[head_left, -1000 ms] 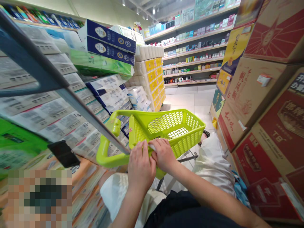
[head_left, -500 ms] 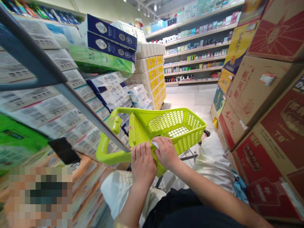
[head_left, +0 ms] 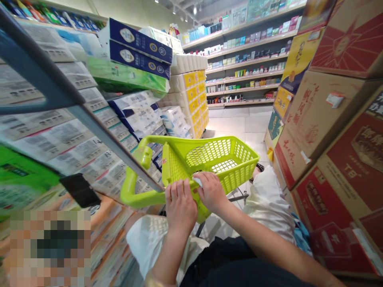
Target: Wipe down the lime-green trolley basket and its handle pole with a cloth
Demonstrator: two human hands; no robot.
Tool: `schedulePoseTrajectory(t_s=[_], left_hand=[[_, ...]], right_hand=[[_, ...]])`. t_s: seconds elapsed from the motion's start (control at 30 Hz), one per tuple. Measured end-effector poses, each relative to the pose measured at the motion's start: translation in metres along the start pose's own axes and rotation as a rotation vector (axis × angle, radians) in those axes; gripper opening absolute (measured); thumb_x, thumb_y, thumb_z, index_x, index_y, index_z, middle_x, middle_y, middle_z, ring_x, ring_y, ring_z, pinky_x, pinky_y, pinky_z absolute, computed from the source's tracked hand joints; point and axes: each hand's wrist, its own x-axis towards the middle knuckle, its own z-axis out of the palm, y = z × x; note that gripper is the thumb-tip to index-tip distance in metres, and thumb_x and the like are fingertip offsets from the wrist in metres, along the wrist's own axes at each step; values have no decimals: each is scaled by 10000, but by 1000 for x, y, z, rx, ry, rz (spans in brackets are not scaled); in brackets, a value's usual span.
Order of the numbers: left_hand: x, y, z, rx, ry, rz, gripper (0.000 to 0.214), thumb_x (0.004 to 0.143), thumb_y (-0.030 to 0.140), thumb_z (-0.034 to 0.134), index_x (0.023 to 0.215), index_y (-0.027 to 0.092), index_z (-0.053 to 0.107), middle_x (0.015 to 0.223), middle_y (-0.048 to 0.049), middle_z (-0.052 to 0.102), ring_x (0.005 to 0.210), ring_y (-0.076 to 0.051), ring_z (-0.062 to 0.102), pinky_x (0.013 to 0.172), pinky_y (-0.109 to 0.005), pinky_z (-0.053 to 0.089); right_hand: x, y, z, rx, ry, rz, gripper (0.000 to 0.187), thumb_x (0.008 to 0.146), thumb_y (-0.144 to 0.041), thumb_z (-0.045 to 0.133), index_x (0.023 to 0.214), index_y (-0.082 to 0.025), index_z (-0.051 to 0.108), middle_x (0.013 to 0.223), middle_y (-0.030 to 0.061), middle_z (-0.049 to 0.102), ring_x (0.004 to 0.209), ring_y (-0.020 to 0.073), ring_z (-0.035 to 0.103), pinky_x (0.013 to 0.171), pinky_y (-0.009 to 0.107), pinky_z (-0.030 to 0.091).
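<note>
The path here is thin. On the left, a slanted metal shelf edge (head_left: pixel 74 107) runs down and ends just beside the cart. Behind it are big packs of tissue paper (head_left: pixel 60 131). On the right, a tall wall of red and brown cardboard boxes (head_left: pixel 329 135) stands close by. Straight ahead, the floor tiles (head_left: pixel 236 125) are open and lead to a far shelf (head_left: pixel 245 67) full of small goods. A stack of rolls with yellow labels (head_left: pixel 191 95) stands at the left side of that open floor.

The bright green plastic shopping cart (head_left: pixel 209 163) is right in front of the person, between the shelf edge and the boxes. Its basket has rows of little holes, and it has a thick green handle (head_left: pixel 140 187) on the near left side.

The left hand (head_left: pixel 180 206) lies on the basket's green side, with its fingers straight and close together. The right hand (head_left: pixel 211 191) is just beside it, with its fingers bent over the basket's top edge. A small white bit (head_left: pixel 196 182) sticks out by those fingers. I cannot tell if either hand is gripping.
</note>
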Motion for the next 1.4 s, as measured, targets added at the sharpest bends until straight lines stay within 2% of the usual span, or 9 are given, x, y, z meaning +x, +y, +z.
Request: schedulePoseTrajectory(t_s=[0.13, 0.4, 0.5, 0.63, 0.87, 1.0, 1.17, 1.27, 1.4], left_hand=[[1, 4, -1, -7, -26, -16, 505, 769, 166, 525, 1261, 51, 538, 1210, -199, 569, 1202, -335, 457, 1099, -510, 293], [1, 1, 1, 2, -11, -10, 425, 858, 209, 456, 1245, 61, 551, 1184, -194, 577, 1181, -325, 468, 1094, -509, 294], [0, 0, 2, -10, -7, -5, 447, 836, 207, 482, 1255, 61, 545, 1198, -194, 576, 1199, -327, 459, 1099, -509, 288], [0, 2, 2, -5, -23, -18, 490, 792, 178, 512, 1265, 54, 535, 1217, -198, 569, 1215, -331, 448, 1099, -509, 290], [1, 2, 4, -15, 5, -19, 428, 873, 239, 447, 1258, 78, 540, 1205, -200, 573, 1203, -328, 458, 1080, -524, 299], [0, -2, 4, -33, 3, -10, 454, 824, 200, 493, 1255, 66, 543, 1206, -199, 575, 1203, -332, 461, 1093, -517, 294], [3, 0, 2, -16, -15, -19, 488, 774, 168, 520, 1248, 57, 547, 1206, -197, 568, 1202, -337, 462, 1095, -515, 300], [4, 2, 3, -1, -6, -29, 455, 801, 193, 515, 1231, 50, 555, 1194, -204, 567, 1196, -341, 460, 1089, -525, 300], [3, 1, 5, 2, 16, -23, 400, 870, 236, 467, 1219, 65, 564, 1175, -199, 576, 1189, -334, 464, 1076, -525, 311]], right_hand=[[-1, 13, -5, -71, 22, 82, 389, 752, -49, 478, 1102, -169, 595, 1045, 95, 644, 1009, 243, 548, 954, 400, 412], [2, -19, 6, 26, -10, -17, 391, 783, -41, 459, 1125, -183, 584, 1120, 96, 627, 1073, 219, 536, 999, 389, 406], [0, -7, 2, 25, -20, -29, 412, 762, -43, 486, 1142, -174, 579, 1126, 99, 628, 1076, 227, 537, 1004, 397, 407], [-1, 7, -2, -22, 14, 49, 413, 742, -25, 481, 1121, -150, 585, 1086, 112, 635, 1052, 242, 539, 991, 414, 415], [2, -15, 6, 28, -11, 2, 413, 762, -32, 467, 1136, -171, 572, 1110, 108, 619, 1088, 230, 523, 997, 406, 411], [0, 2, 2, 23, -13, -34, 412, 758, -47, 483, 1138, -176, 574, 1104, 102, 622, 1061, 231, 532, 992, 403, 416], [-3, 24, -4, -54, 33, 65, 403, 756, -49, 470, 1123, -166, 586, 1077, 108, 627, 1043, 246, 529, 982, 419, 411], [-1, 9, 1, -31, 28, 78, 400, 747, -38, 461, 1106, -159, 591, 1068, 109, 626, 1043, 243, 526, 974, 411, 413], [1, -12, 9, 44, 10, 5, 416, 750, -35, 466, 1127, -169, 580, 1112, 99, 621, 1080, 231, 519, 991, 394, 406]])
